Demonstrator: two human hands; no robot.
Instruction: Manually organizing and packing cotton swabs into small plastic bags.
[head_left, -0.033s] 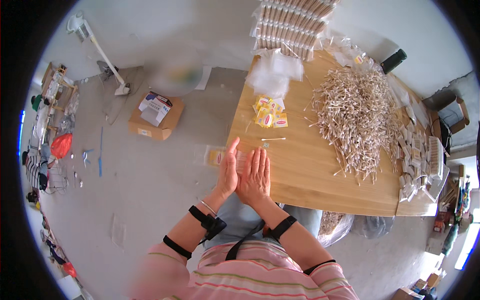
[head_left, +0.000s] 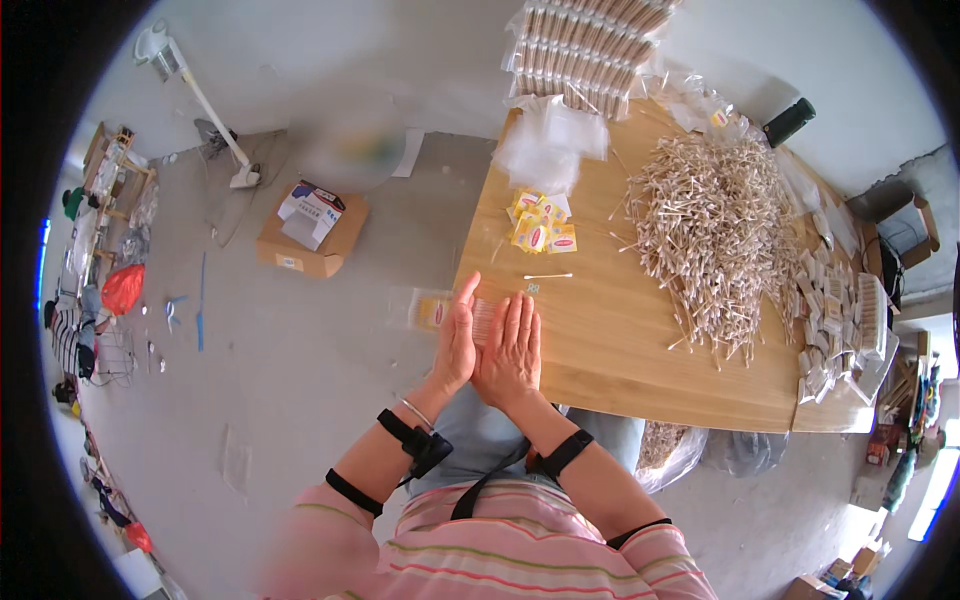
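Observation:
A clear packet of cotton swabs (head_left: 483,320) lies at the left edge of the wooden table, its end with a yellow card (head_left: 431,312) sticking out past the edge. My right hand (head_left: 510,350) rests flat with straight fingers, at the packet's right side and partly covering it. On the packet's other side, my left hand (head_left: 456,340) stands on edge, fingers stretched out, across the bag. The heels of both hands meet near me. Just beyond them lies a single cotton swab (head_left: 548,276). Farther off is a small pile of yellow cards (head_left: 541,222).
A big heap of loose cotton swabs (head_left: 705,240) covers the table's right half. Empty clear bags (head_left: 552,145) and stacked filled packs (head_left: 590,55) stand at the back. White packs (head_left: 835,320) crowd the right end. A cardboard box (head_left: 330,250) sits on the floor at left.

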